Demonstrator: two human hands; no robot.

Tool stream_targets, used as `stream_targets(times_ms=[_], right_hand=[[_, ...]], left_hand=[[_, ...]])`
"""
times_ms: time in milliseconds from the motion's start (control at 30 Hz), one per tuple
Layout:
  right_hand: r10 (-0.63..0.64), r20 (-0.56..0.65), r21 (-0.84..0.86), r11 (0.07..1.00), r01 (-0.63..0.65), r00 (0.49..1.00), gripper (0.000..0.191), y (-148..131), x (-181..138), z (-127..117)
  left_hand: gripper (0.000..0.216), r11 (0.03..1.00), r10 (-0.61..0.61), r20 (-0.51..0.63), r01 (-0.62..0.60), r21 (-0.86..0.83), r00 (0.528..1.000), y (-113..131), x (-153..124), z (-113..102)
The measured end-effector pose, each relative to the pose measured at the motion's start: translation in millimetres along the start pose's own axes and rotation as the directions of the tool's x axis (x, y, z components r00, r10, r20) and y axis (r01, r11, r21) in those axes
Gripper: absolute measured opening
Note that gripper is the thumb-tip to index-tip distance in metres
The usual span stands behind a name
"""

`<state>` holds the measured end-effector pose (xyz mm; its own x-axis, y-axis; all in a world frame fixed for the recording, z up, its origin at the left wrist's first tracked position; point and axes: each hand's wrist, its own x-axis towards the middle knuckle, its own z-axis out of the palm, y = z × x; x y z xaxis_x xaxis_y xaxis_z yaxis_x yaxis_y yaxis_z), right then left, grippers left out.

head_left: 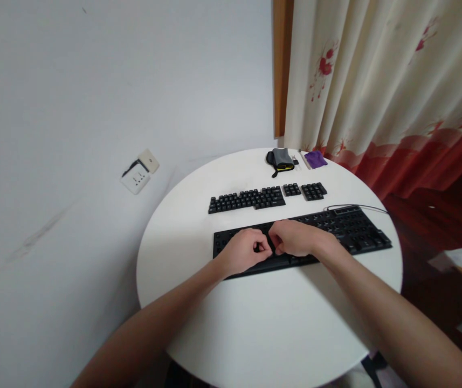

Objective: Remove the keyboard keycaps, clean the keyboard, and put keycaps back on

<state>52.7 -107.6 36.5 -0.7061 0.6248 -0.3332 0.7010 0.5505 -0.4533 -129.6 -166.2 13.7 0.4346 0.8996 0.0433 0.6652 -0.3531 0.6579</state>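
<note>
Curling over the keyboard [362,229]: left hand [247,249], fingertips together; right hand [295,237], closure unclear.

We see soft, pale light on the wall [73,81] at 10 o'clock and the table [231,328] at 6, while the floor [425,221] at 3 stays dim. A blurry-edged shadow lies beside the right forearm [360,275], between 4 and 5 o'clock. We find the keyboard [360,226] slightly soft, its legends smeared, and wide-angle stretching toward the edges.
</note>
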Motion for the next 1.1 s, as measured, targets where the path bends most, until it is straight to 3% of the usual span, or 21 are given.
stream_targets(times_ms=[200,300,367,433,500,633,733,900,1100], right_hand=[[-0.095,-0.029,0.11,0.989,0.098,0.995,0.004,11.1,-1.2,-3.3],[-0.122,-0.243,0.105,0.983,0.151,0.962,0.02,14.5,-0.5,-8.9],[-0.042,-0.421,0.086,0.993,0.086,0.906,0.026,15.2,2.6,-11.2],[0.055,-0.525,0.108,0.994,0.002,0.849,0.027,15.9,6.5,-12.1],[0.119,-0.548,0.139,0.989,-0.05,0.828,0.027,17.3,9.8,-12.0],[0.178,-0.534,0.153,0.982,-0.112,0.826,0.028,21.1,12.6,-11.2],[0.212,-0.546,0.151,0.977,-0.153,0.81,0.028,22.8,12.6,-11.1],[0.242,-0.549,0.154,0.97,-0.188,0.8,0.031,22.6,12.0,-10.7],[0.246,-0.555,0.149,0.969,-0.195,0.795,0.031,22.8,13.5,-9.9]], left_hand=[[0.013,1.0,-0.01,-0.089,0.013,0.026,0.996,0.3,0.0,-0.3],[0.02,1.0,-0.022,-0.208,0.021,-0.008,0.978,-1.4,0.6,-5.2],[0.022,1.0,-0.005,-0.262,0.006,0.003,0.965,-2.3,1.1,-8.8],[0.022,0.999,0.03,-0.272,-0.019,0.043,0.962,-2.6,0.5,-11.2],[0.029,0.992,0.078,-0.219,-0.053,0.115,0.973,-2.7,-1.5,-11.2],[0.086,0.951,0.111,-0.014,-0.102,0.292,0.994,-5.1,-8.7,-3.6],[0.11,0.914,0.086,0.066,-0.105,0.393,0.994,-7.9,-12.2,4.7],[0.111,0.889,0.08,0.054,-0.096,0.449,0.995,-6.6,-10.3,8.4],[0.116,0.885,0.064,0.104,-0.104,0.453,0.993,-11.2,-14.2,-7.2]])
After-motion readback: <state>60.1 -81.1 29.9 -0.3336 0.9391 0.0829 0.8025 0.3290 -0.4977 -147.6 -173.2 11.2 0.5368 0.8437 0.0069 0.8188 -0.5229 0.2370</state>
